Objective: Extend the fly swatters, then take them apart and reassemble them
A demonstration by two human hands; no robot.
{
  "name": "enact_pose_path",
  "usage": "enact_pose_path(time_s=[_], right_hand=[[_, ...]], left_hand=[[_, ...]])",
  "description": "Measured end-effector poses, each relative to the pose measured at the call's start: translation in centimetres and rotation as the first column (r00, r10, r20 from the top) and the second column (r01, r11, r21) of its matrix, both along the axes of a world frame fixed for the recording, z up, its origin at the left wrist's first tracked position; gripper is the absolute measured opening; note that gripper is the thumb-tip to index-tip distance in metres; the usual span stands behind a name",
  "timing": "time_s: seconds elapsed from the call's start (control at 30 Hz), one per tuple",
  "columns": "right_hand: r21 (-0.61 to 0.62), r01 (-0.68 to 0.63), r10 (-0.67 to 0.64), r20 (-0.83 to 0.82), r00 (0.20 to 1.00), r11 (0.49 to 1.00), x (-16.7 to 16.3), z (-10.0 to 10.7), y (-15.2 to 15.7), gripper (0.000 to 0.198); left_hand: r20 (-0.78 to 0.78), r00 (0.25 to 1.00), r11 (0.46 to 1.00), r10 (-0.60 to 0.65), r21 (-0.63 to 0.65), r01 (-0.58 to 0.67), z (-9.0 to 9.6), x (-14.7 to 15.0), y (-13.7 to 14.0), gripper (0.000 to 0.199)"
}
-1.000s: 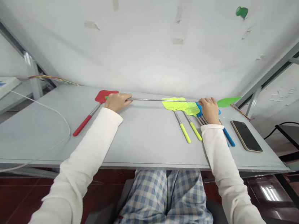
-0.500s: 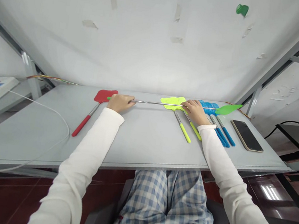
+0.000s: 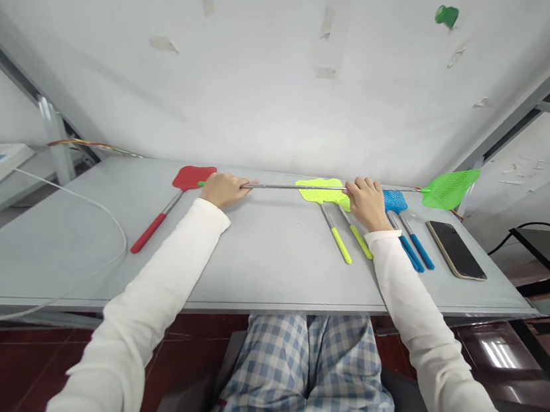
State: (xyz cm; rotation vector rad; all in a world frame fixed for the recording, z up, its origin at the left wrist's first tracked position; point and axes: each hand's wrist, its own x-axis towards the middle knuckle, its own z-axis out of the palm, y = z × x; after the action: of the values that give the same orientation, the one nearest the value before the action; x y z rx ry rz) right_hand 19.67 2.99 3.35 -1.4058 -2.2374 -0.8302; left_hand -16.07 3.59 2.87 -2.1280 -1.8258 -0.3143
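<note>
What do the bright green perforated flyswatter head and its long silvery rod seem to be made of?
Bright green perforated flyswatter head: probably plastic, fairly matte, since it's thin, evenly coloured and dotted with holes. Long silvery rod: likely metal, smooth and shiny, judging by its bright grey gleam.

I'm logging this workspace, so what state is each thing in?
Green swatter: held, metal rod drawn out long
Left hand: closed around its handle end
Right hand: closed on its rod
Red swatter: lying on the table, rod short
Yellow swatters: lying, heads overlapping
Blue swatters: lying, partly hidden
Phone: face up, screen dark
</note>
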Motion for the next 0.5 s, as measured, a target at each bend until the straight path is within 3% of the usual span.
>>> enact_pose_path(time_s=[0.27, 0.5], right_hand=[[-0.047, 0.032, -0.031, 0.014, 0.999, 0.998, -0.4, 0.6, -0.6, 0.036], [-0.088, -0.023, 0.027, 0.047, 0.999, 0.996, -2.4, 0.4, -1.3, 0.031]], left_hand=[[-0.003, 0.999, 0.998, 0.038, -0.044, -0.038, -0.1, 1.4, -0.3, 0.067], [-0.022, 1.0, 0.996, 0.011, -0.088, -0.013, -0.3, 4.4, -1.2, 0.064]])
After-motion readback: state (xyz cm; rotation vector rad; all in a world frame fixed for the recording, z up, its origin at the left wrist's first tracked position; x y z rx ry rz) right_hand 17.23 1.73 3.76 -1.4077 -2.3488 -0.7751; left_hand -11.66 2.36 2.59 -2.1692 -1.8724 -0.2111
